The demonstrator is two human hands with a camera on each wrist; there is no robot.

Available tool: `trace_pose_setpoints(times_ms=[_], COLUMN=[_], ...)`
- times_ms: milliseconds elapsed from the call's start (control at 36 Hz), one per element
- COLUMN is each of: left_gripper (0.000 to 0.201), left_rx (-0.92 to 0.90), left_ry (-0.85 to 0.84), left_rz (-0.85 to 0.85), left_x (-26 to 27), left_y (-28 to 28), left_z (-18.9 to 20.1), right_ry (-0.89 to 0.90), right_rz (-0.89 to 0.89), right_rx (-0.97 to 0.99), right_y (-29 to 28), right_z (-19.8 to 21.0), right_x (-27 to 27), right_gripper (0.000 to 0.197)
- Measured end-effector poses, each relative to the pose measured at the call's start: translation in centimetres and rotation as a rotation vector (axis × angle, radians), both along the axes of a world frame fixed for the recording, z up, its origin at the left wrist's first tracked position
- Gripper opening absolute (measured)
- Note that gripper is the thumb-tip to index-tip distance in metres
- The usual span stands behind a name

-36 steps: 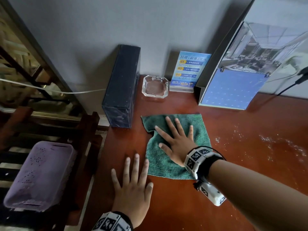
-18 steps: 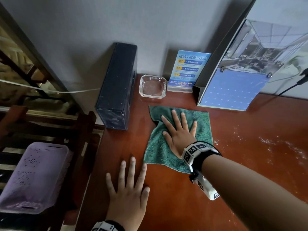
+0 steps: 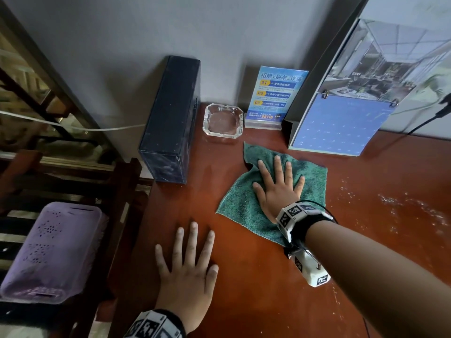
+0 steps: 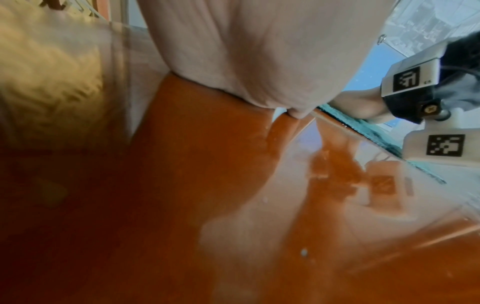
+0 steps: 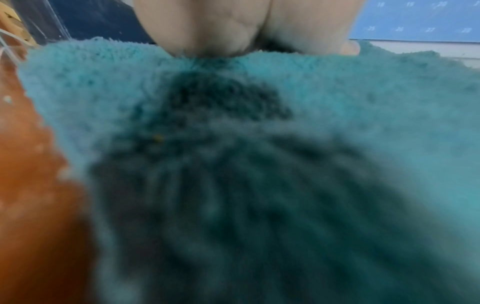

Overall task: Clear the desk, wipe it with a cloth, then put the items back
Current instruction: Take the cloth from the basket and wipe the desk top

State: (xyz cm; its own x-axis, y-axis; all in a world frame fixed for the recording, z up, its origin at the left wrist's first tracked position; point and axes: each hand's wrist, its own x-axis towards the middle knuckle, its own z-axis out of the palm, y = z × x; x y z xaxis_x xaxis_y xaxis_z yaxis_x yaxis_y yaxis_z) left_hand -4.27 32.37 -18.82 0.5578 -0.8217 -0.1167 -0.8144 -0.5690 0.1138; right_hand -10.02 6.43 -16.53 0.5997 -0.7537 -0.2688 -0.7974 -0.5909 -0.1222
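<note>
The reddish-brown worktop fills the lower centre and right of the head view, with pale specks scattered at centre right. A blue calendar leans against the wall at upper right, and a dark box stands at upper centre-left. A purple basket sits off the worktop at lower left. The green cloth lies at centre frame, just below the calendar. The right hand presses flat on the cloth, fingers straight and spread. The left hand rests flat on bare worktop at lower centre, fingers spread, holding nothing. A blue sign card and a glass ashtray stand between box and calendar.
</note>
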Motion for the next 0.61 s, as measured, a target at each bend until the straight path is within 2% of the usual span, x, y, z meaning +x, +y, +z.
trace_pose_setpoints(times_ms=[611], left_gripper=[0.056], left_rx=[0.011], left_ry=[0.003], left_rz=[-0.017], left_x=[0.3], left_y=[-0.3], left_z=[0.3], right_ry=[0.08], right_rz=[-0.214], right_rx=[-0.015], right_y=[2.9], right_z=[0.4], right_x=[-4.5], right_gripper=[0.069])
